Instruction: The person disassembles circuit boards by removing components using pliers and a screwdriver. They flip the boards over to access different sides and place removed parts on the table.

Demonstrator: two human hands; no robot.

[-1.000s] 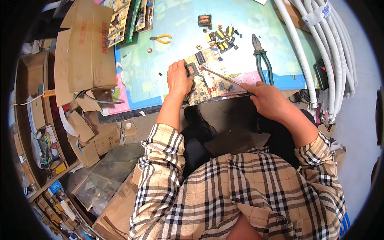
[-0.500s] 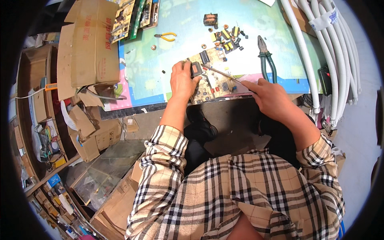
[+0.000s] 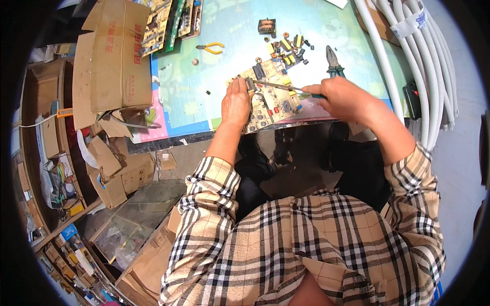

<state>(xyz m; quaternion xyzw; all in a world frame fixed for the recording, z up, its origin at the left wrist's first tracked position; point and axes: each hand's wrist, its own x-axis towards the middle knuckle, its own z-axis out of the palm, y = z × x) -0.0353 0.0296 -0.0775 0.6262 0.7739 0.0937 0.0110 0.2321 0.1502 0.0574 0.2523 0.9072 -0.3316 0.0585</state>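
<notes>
My left hand (image 3: pixel 236 103) grips the left side of a tan circuit board (image 3: pixel 278 104), fingers held together beside a dark block-shaped component (image 3: pixel 249 85). My left thumb is mostly hidden. In my right hand (image 3: pixel 341 99), a screwdriver (image 3: pixel 278 86) with a dark green handle points left across the board. Its tip lies by the dark component; whether they touch, I cannot tell. Loose removed-looking parts (image 3: pixel 287 48), black, yellow and copper, lie in a heap beyond the board. Pliers with dark green handles (image 3: pixel 334 62) rest just past my right hand, partly covered by it.
Yellow-handled cutters (image 3: pixel 210 48) and a copper-wound transformer (image 3: pixel 267 26) lie farther back. More circuit boards (image 3: pixel 171 25) lean beside a cardboard box (image 3: pixel 115 61) at left. White corrugated tubes (image 3: pixel 408 61) run down the right side. The table's near edge (image 3: pixel 189 139) is in front of me.
My right hand has moved up and right, and now partly covers the green pliers. The screwdriver lies flatter. My left thumb has gone from the dark component's near side, and that component looks tilted.
</notes>
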